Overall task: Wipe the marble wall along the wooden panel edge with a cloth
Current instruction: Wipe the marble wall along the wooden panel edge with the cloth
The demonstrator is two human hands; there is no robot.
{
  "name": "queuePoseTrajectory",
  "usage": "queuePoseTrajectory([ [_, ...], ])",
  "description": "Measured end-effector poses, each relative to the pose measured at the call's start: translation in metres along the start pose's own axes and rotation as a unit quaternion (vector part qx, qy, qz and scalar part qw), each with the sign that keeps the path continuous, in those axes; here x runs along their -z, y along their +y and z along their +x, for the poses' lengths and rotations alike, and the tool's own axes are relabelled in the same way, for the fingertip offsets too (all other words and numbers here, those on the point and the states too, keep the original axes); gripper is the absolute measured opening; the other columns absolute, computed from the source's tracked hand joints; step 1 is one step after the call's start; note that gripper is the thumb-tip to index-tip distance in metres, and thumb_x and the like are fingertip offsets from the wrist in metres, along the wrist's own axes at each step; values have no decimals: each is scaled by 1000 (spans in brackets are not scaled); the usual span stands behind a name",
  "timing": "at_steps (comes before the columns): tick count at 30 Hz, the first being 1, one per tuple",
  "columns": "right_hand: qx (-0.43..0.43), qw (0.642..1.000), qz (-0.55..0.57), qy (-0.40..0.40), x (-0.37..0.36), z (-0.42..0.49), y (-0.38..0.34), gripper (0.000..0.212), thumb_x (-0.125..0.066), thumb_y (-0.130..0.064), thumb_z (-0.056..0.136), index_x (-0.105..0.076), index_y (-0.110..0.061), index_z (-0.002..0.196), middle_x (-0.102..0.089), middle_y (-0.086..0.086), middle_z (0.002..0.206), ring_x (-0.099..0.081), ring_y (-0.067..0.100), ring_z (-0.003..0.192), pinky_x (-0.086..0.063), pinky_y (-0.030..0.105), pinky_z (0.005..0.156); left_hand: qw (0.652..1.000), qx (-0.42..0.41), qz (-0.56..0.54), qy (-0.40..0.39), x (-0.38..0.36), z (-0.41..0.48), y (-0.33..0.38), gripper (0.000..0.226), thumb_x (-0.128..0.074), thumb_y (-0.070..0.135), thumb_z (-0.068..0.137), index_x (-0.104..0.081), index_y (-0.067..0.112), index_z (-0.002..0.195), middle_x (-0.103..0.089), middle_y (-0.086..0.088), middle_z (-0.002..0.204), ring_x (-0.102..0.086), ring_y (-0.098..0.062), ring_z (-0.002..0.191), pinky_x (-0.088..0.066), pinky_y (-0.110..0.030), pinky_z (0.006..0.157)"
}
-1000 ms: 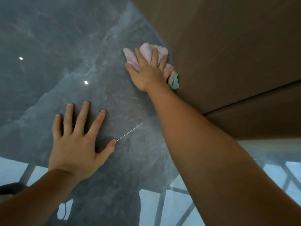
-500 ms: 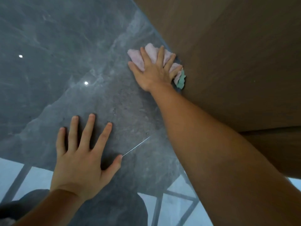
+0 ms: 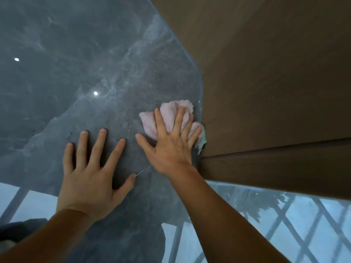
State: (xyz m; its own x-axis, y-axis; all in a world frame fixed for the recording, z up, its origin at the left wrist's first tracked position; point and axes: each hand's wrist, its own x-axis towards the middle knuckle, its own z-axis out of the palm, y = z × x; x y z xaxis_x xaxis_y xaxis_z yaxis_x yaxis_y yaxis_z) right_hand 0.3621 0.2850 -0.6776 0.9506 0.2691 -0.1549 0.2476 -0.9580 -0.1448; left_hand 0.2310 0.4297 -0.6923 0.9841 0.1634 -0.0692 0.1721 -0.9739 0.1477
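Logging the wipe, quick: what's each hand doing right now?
Left hand: open, flat on the marble wall, holding nothing.
Right hand: open, fingers spread, pressing the pink cloth against the wall beside the wooden panel.

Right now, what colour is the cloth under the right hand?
Pale pink, with a mint-green edge beside the wooden panel; the cloth shows best in the head view.

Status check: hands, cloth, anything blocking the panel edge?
Right hand flat on pink cloth, pressing it to marble wall beside wooden panel. Left hand open, braced on marble. Edge unobstructed.
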Motion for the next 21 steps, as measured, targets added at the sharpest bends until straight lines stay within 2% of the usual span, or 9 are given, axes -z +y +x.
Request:
queuePoseTrajectory([
  [4,13,1000,-18,6,10,47,1,83,-34,-80,82,-13,-43,154,8,18,164,14,47,148,10,70,111,1000,1,-8,6,0,1,1,88,-37,72,87,-44,21,158,-32,-23,168,-20,-55,154,-11,-67,124],
  [8,-7,1000,-17,-25,28,142,3,77,-24,-78,86,-10,-44,154,11,12,165,17,43,148,14,68,110,999,-7,-9,33,-8,-3,-2,87,-42,71,85,-45,21,157,-33,-23,167,-22,-55,153,-13,-67,123],
  [11,-22,999,-26,-2,29,167,5,75,-23,-77,87,-11,-45,154,9,10,166,13,44,149,12,69,111,998,-9,-11,62,-11,-3,-1,87,-46,70,84,-49,20,155,-36,-23,166,-25,-55,152,-15,-67,122],
  [16,-11,999,-31,28,23,124,10,77,-34,-78,84,-17,-46,152,8,10,166,2,43,150,6,65,115,999,-6,-8,44,-9,-1,-4,88,-40,72,86,-45,22,158,-33,-22,167,-22,-54,153,-13,-66,123],
  [21,8,1000,8,-12,13,24,1,85,-41,-81,78,-19,-45,152,9,8,166,3,46,148,6,67,113,999,8,-30,36,-5,1,-2,88,-38,74,86,-42,25,159,-30,-21,169,-21,-54,154,-10,-63,124],
])
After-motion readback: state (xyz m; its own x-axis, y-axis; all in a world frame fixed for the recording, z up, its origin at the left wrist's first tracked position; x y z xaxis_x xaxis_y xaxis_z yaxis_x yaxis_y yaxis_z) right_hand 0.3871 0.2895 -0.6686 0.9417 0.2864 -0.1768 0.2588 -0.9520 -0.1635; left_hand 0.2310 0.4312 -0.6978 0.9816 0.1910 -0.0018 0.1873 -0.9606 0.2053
